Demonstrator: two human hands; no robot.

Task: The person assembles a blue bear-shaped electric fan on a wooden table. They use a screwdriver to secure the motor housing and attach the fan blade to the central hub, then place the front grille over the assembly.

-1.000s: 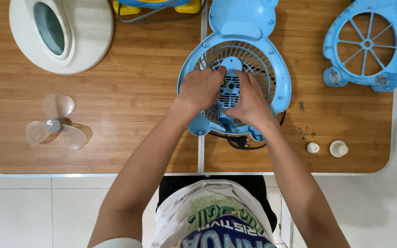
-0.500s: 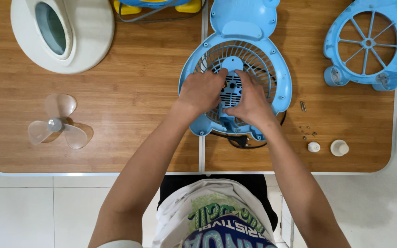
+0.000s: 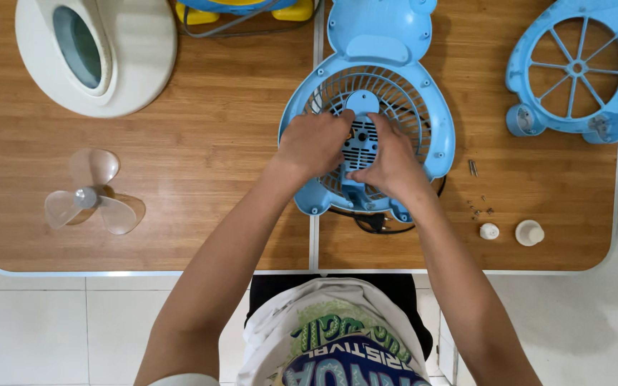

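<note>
Spanning the view, the wooden tabletop (image 3: 209, 179) has a pale rim along its near edge and rounded near corners; tiled floor (image 3: 30, 329) shows beyond them. The widest bare stretch of wood lies left of centre, between the clear blade (image 3: 91, 200) near the left edge and the blue fan shell (image 3: 438, 136) in the middle. A narrower bare strip runs between that shell and the front grille (image 3: 577, 71) at the far right corner.

The left hand (image 3: 314, 143) lies curled on the shell's rear grid, fingers bent down against the left side of the vented motor cover (image 3: 360, 139). The right hand (image 3: 391, 161) is curled the same way on the cover's right side, fingertips pressed to it. Both grip the cover from either side; how tightly I cannot tell.

The shell lies flat, back up, its near feet close to the tabletop's near edge. A black cord (image 3: 373, 221) curls under it. Right of the shell lie small screws (image 3: 477, 207) loose on the wood, with two white caps (image 3: 509, 231) just nearer. A white base (image 3: 94, 53) sits at the far left corner.
</note>
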